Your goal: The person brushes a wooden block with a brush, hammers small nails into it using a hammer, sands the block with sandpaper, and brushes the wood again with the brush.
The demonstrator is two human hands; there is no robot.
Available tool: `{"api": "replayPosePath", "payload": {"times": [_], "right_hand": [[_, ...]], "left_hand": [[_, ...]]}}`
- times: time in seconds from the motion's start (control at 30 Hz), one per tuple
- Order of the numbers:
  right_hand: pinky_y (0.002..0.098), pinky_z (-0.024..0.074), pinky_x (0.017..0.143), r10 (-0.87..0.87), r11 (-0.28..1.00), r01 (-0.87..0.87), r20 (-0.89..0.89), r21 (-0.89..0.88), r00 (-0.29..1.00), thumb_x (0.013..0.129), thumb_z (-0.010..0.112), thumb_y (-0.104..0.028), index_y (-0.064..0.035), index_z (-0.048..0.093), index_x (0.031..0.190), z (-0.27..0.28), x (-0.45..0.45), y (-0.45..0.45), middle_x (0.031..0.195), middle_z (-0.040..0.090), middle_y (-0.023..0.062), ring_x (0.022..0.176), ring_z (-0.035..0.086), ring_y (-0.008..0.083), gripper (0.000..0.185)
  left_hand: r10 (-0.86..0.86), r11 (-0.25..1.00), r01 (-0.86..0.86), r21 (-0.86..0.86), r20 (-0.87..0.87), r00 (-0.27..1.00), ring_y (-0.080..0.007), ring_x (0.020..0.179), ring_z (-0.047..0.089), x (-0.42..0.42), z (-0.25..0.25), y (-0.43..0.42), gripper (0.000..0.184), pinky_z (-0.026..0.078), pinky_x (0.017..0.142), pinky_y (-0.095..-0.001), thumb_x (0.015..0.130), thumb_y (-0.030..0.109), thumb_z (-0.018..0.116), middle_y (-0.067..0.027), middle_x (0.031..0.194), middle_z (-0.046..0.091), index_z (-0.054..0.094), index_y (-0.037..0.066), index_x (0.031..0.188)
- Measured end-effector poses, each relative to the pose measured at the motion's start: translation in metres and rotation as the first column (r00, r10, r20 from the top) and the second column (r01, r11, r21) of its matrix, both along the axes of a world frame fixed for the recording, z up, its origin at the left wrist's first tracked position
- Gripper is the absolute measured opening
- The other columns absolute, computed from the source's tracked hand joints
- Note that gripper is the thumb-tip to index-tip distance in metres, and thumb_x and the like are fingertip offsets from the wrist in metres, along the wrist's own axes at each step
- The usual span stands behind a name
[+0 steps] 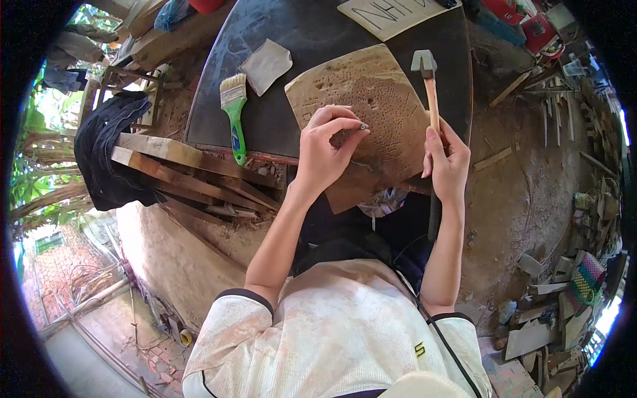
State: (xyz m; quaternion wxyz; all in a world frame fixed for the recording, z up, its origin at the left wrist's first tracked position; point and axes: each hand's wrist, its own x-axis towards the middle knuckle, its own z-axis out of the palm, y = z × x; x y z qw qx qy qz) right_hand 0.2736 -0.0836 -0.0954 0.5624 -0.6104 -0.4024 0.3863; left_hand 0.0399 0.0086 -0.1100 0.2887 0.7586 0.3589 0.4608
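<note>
My left hand (330,142) is closed in a pinch over the lower left part of a brown board (391,113) full of small holes. Between its thumb and forefinger is a small metal piece (363,127), seen end-on. My right hand (447,156) is wrapped round the wooden handle of a hammer (423,63), at the board's right edge; the hammer head points away from me. A green-handled brush (235,126) lies left of the board on the dark table (265,23), near a scrap of sandpaper or card (267,66).
A sheet with large letters (391,16) lies at the table's far edge. Wooden beams (179,156) and a dark cloth (109,152) are at the left. Wood scraps (531,338) and a woven bag (587,282) lie on the ground at the right.
</note>
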Motion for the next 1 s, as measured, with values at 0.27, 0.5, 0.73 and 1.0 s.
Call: {"api": "replayPosePath", "payload": {"times": [0.27, 0.5, 0.73, 1.0], "right_hand": [[0.0211, 0.04, 0.046, 0.009, 1.0, -0.009, 0.011, -0.025, 1.0, 0.115, 0.064, -0.022, -0.0005, 0.067, 0.15, 0.003, 0.0, 0.0, 0.077, 0.053, -0.0054, 0.052, 0.047, 0.0015, 0.041], [0.0221, 0.041, 0.047, -0.001, 0.999, 0.001, 0.003, -0.035, 1.0, 0.114, 0.067, -0.03, 0.0022, 0.069, 0.145, 0.004, 0.002, -0.001, 0.077, 0.057, -0.0053, 0.055, 0.05, 0.0015, 0.045], [0.0223, 0.0408, 0.047, 0.008, 0.999, -0.008, 0.001, -0.042, 1.0, 0.114, 0.067, -0.03, 0.0025, 0.069, 0.144, 0.007, 0.003, -0.001, 0.077, 0.058, -0.0049, 0.055, 0.051, 0.0016, 0.044], [0.02, 0.0387, 0.046, 0.014, 0.998, -0.014, 0.015, -0.054, 1.0, 0.115, 0.064, -0.023, 0.0024, 0.064, 0.152, 0.002, 0.002, 0.0, 0.078, 0.054, -0.0055, 0.052, 0.047, 0.0007, 0.045]], "left_hand": [[0.054, 0.988, -0.065, -0.138, -0.079, 0.995, -0.0274, 0.106, 0.073, 0.01, 0.01, 0.01, 0.014, 0.056, 0.096, -0.0399, 0.087, 0.01, 0.09, -0.0086, 0.107, 0.078, 0.086, 0.003, 0.099], [0.082, 0.996, -0.087, -0.021, -0.175, 0.981, -0.0279, 0.103, 0.072, 0.015, 0.004, 0.013, 0.017, 0.053, 0.098, -0.0415, 0.085, 0.015, 0.093, -0.0075, 0.103, 0.077, 0.087, 0.005, 0.097], [0.085, 0.996, -0.089, -0.015, -0.191, 0.978, -0.0279, 0.105, 0.07, 0.016, 0.005, 0.012, 0.016, 0.05, 0.1, -0.0426, 0.084, 0.018, 0.093, -0.0064, 0.103, 0.075, 0.088, 0.008, 0.096], [0.098, 0.995, -0.099, 0.001, -0.188, 0.977, -0.0279, 0.108, 0.067, 0.016, 0.002, 0.011, 0.016, 0.048, 0.103, -0.0433, 0.086, 0.021, 0.091, -0.0039, 0.102, 0.074, 0.087, 0.01, 0.097]]}}
